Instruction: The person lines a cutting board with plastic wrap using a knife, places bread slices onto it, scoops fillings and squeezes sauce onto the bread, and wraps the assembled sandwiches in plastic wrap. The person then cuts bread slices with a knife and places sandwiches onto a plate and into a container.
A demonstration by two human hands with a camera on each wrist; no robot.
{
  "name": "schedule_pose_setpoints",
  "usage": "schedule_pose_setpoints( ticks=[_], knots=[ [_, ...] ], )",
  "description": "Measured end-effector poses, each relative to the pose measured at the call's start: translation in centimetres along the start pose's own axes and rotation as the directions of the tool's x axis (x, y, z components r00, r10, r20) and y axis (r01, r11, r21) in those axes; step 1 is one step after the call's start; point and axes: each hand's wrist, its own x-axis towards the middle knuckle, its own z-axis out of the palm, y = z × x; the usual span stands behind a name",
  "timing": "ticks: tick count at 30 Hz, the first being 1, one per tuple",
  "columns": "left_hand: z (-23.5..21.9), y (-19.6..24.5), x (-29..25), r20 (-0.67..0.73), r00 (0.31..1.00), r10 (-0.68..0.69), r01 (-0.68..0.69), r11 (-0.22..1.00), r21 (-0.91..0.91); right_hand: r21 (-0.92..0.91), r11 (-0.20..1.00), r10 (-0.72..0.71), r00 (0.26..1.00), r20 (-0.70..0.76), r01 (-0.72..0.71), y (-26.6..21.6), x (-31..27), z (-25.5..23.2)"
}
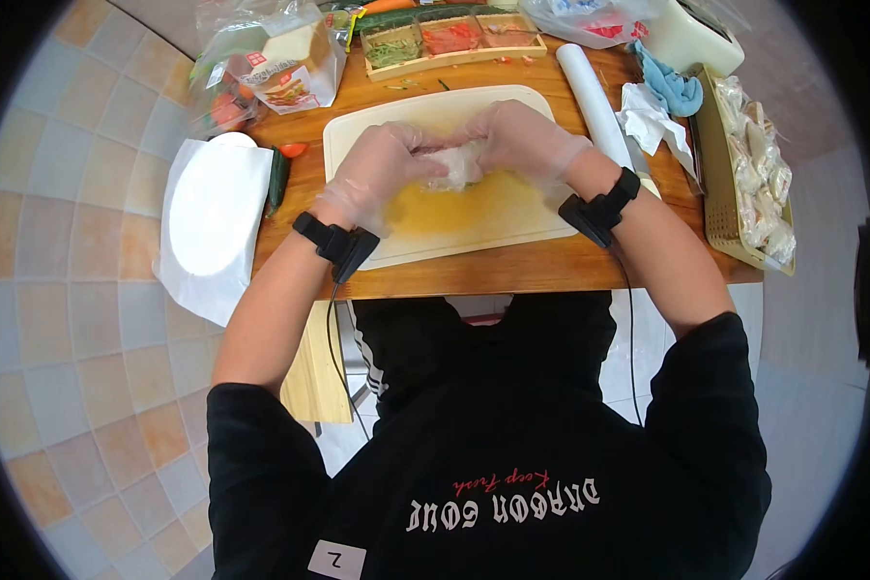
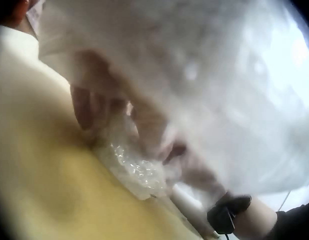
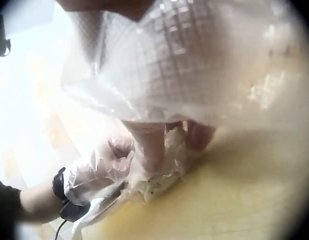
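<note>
A small bundle in crinkled clear plastic wrap point(image 1: 459, 166) is held between both hands over a cream cutting board point(image 1: 358, 253) with a yellow-stained middle. My left hand point(image 1: 385, 166), in a loose clear plastic glove, grips the bundle's left side. The gloved right hand point(image 1: 524, 141) grips it from the right, fingers curled over the wrap. In the left wrist view, glossy wrap point(image 2: 139, 169) bunches under the fingertips, close over the board. The right wrist view shows fingers pressing into the wrap point(image 3: 169, 172); what is inside cannot be told.
Behind the board stands a wooden tray point(image 1: 387, 72) of shredded foods, beside bagged bread point(image 1: 295, 58). At left are a paper-covered plate point(image 1: 213, 208) and a cucumber piece point(image 1: 277, 182). At right lie a white roll point(image 1: 590, 101), a blue cloth point(image 1: 669, 87) and a basket point(image 1: 720, 208) of wrapped items.
</note>
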Motion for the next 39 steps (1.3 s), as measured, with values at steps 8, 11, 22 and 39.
schedule_pose_setpoints(
  ticks=[8, 11, 22, 39],
  knots=[
    [-0.4, 0.7, 0.0, 0.099, 0.951, 0.291, -0.306, 0.855, 0.419, -0.306, 0.938, -0.171, 0.985, -0.006, 0.161, 1.0, 1.1, 0.3],
    [-0.8, 0.0, 0.4, 0.146, 0.931, 0.335, -0.362, 0.799, 0.48, -0.248, 0.964, -0.087, 0.995, 0.052, 0.097, 0.6, 1.2, -0.6],
    [-1.5, 1.5, -1.9, 0.045, 0.99, -0.131, 0.127, 0.72, -0.682, 0.524, 0.842, -0.009, 0.975, -0.222, 0.127, -2.0, -2.0, -0.8],
    [4.8, 6.8, -2.9, -0.414, 0.91, -0.022, -0.291, 0.677, -0.676, 0.461, 0.717, -0.052, 0.7, -0.712, 0.523, -4.4, -1.7, 4.2]
  ],
)
